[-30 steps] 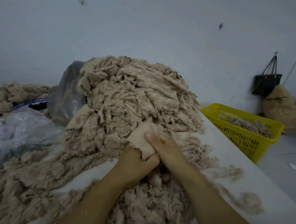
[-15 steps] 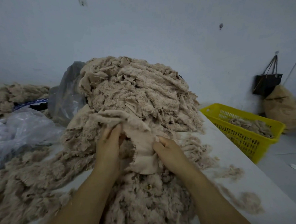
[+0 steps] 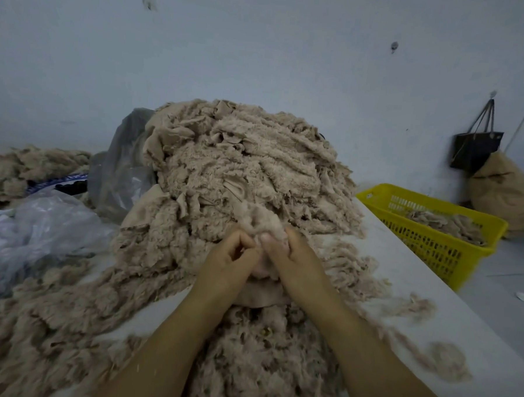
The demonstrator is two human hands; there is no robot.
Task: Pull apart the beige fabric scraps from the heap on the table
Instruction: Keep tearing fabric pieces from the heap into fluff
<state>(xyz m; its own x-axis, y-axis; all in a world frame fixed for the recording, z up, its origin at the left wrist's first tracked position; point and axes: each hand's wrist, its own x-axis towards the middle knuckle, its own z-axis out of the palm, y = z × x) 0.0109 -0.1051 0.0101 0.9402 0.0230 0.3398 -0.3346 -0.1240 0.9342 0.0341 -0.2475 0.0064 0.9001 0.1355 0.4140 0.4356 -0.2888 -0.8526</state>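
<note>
Both hands pinch one beige fuzzy fabric scrap [image 3: 261, 225] at its top edge, left hand [image 3: 227, 260] and right hand [image 3: 294, 260] touching, against the tall heap of beige scraps [image 3: 244, 173] on the white table [image 3: 466, 333].

Just beside the right edge of the worktop [image 3: 489, 347] I see a yellow basket [image 3: 434, 246], and beyond it a black bag [image 3: 474, 151] hangs on the pale wall [image 3: 262, 46], touching a stuffed tan sack [image 3: 500, 195] below it. Toward the worktop's far left corner I make out a grey plastic bag [image 3: 119, 172], with a crumpled clear plastic bag [image 3: 46, 226] lying nearer along the left edge.
</note>
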